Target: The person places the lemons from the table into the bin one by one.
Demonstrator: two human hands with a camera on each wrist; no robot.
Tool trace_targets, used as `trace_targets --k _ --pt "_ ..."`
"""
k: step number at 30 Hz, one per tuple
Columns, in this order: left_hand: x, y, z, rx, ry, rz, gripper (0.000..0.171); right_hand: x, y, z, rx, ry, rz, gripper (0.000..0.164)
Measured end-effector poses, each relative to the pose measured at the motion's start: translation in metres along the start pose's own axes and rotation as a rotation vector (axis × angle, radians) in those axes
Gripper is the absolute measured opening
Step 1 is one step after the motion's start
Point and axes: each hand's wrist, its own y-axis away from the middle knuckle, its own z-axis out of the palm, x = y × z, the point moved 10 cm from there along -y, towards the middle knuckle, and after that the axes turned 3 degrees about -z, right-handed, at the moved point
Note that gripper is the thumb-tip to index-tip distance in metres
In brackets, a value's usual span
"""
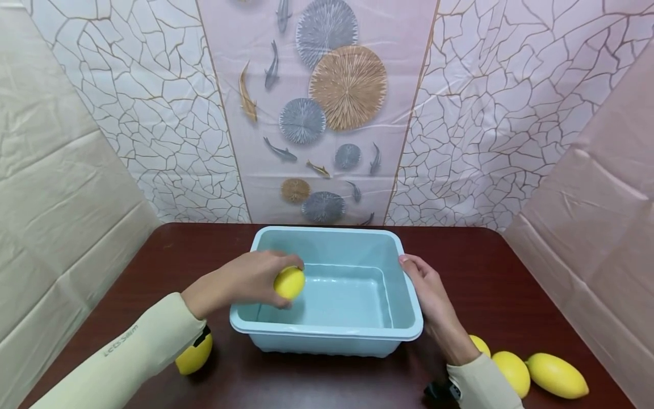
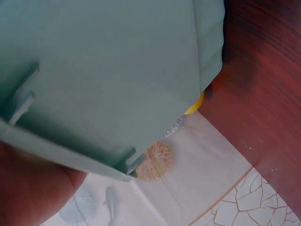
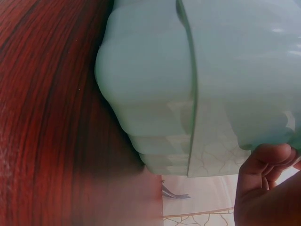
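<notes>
A pale blue plastic basin (image 1: pixel 327 332) stands on the dark table, its inner floor bare where it shows. Over its left part, my left hand (image 1: pixel 247 281) holds a yellow lemon (image 1: pixel 289 283) between thumb and fingers, inside the line of the rim. My right hand (image 1: pixel 429 292) grips the basin's right rim, thumb on top. In the right wrist view, that hand's thumb (image 3: pixel 270 155) lies along the basin wall (image 3: pixel 150 84). The left wrist view shows the basin's outer side (image 2: pixel 108 70) and part of the left hand (image 2: pixel 37 188); the held lemon is hidden there.
Another lemon (image 1: pixel 194 357) lies on the table (image 1: pixel 174 267) beneath my left forearm. By my right wrist lie a partly covered lemon (image 1: pixel 480 343), a second lemon (image 1: pixel 512 372) and a longer lemon (image 1: pixel 557 376). A patterned cloth (image 1: pixel 317 142) hangs behind the table.
</notes>
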Motion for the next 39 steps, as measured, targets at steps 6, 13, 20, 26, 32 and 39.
trace_targets --k 6,13,20,26,32,39 --pt "0.004 -0.003 0.009 -0.037 -0.129 0.005 0.06 0.0 0.0 0.0 -0.005 -0.004 0.005 0.059" --pt "0.007 -0.01 0.021 -0.113 -0.231 0.025 0.057 0.0 0.0 -0.001 -0.004 -0.002 0.006 0.06" --pt "0.009 -0.011 0.034 -0.243 -0.293 0.006 0.056 0.0 -0.001 -0.001 -0.007 0.001 0.009 0.061" --pt "0.015 -0.011 0.045 -0.326 -0.303 0.044 0.052 0.002 -0.002 0.0 -0.009 -0.002 0.009 0.061" --pt "0.016 -0.011 0.053 -0.383 -0.273 0.049 0.05 0.003 -0.002 0.002 -0.017 0.003 0.01 0.061" --pt "0.019 -0.008 0.054 -0.385 -0.297 0.067 0.048 0.001 -0.003 0.002 -0.012 0.016 0.004 0.059"
